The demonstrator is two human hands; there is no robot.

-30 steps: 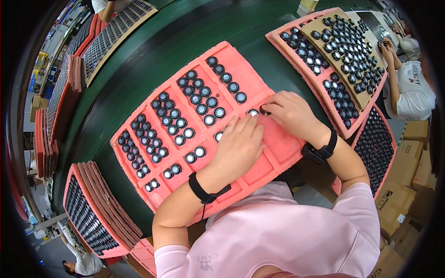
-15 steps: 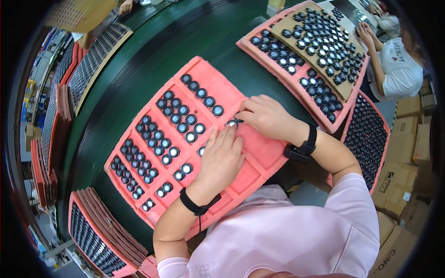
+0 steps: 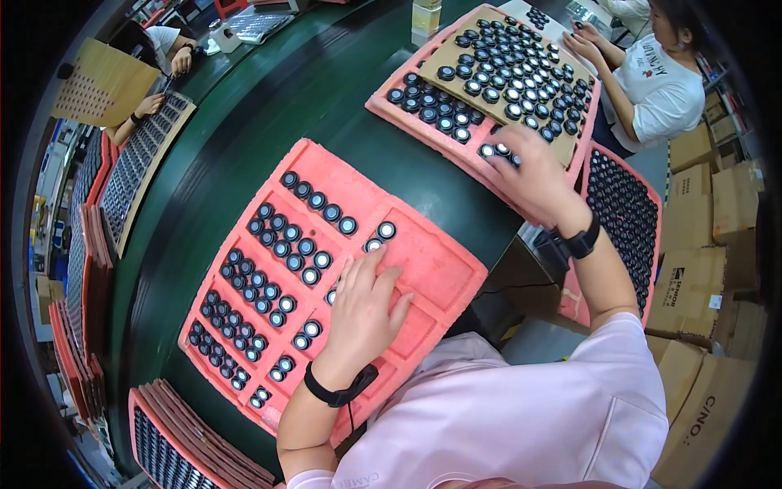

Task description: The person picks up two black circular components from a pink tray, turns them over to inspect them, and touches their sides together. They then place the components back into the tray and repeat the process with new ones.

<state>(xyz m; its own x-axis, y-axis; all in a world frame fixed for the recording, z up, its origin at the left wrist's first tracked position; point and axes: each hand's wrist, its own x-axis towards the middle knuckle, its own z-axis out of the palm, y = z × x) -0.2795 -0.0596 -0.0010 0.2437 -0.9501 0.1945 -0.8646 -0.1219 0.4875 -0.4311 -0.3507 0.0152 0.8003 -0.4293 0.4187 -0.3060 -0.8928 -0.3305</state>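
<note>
A pink foam tray (image 3: 428,265) lies tilted before me on the green work surface. Rows of small round black parts with shiny pale discs (image 3: 348,226) fill its left compartments. Over the tray's middle rests my left hand (image 3: 362,306), fingers stretched and thumb apart. Its fingertips are beside a pair of round parts (image 3: 387,231) in the upper right compartment; its palm hides others. My right hand (image 3: 529,175) reaches over a second pink tray (image 3: 387,120) at the upper right. Thumb and fingers are curved but apart around a few round parts (image 3: 503,151) there.
A brown board (image 3: 446,72) covered with more round parts lies on the second tray. Another full tray (image 3: 623,220) stands at the right, near cardboard boxes (image 3: 684,285). Stacked trays (image 3: 191,436) sit at lower left. Co-workers are at the upper left and upper right.
My right hand has left the front tray and moved up and right to the second tray. My left hand stays on the front tray, its fingers more spread. The view has shifted.
</note>
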